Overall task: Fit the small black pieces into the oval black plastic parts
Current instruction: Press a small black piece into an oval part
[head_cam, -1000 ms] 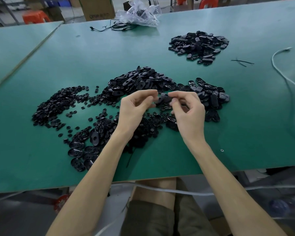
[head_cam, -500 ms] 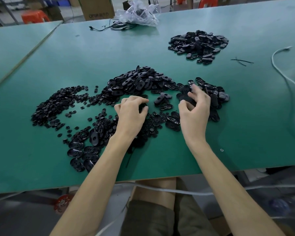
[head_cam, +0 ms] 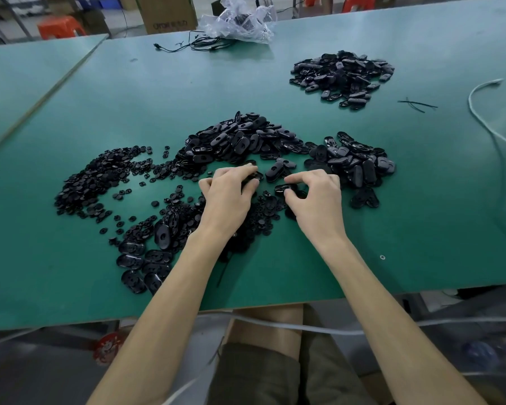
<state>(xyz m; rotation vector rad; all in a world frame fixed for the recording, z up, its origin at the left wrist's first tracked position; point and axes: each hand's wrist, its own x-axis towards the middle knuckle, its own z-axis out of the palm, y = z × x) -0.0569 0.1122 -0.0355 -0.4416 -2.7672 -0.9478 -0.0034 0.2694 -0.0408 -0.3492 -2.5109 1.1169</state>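
Note:
Black oval plastic parts lie heaped in a big pile [head_cam: 240, 140] in the middle of the green table [head_cam: 421, 217], with a second heap [head_cam: 354, 162] to its right. Small black round pieces are spread in a scatter [head_cam: 100, 176] at the left and under my wrists. My left hand [head_cam: 228, 197] rests low on the table, fingers curled over a small black part that is mostly hidden. My right hand [head_cam: 316, 197] pinches an oval part [head_cam: 284, 187] between thumb and forefinger, just above the table.
A separate heap of oval parts [head_cam: 343, 77] sits at the far right. A white cable [head_cam: 497, 141] runs down the right side. A clear plastic bag [head_cam: 240, 20] and black wires lie at the far edge. Several oval parts [head_cam: 142, 264] lie near the front edge.
Both hands came down from a raised, touching position to the table. My right hand reached into the right heap, then drew back toward the centre with an oval part.

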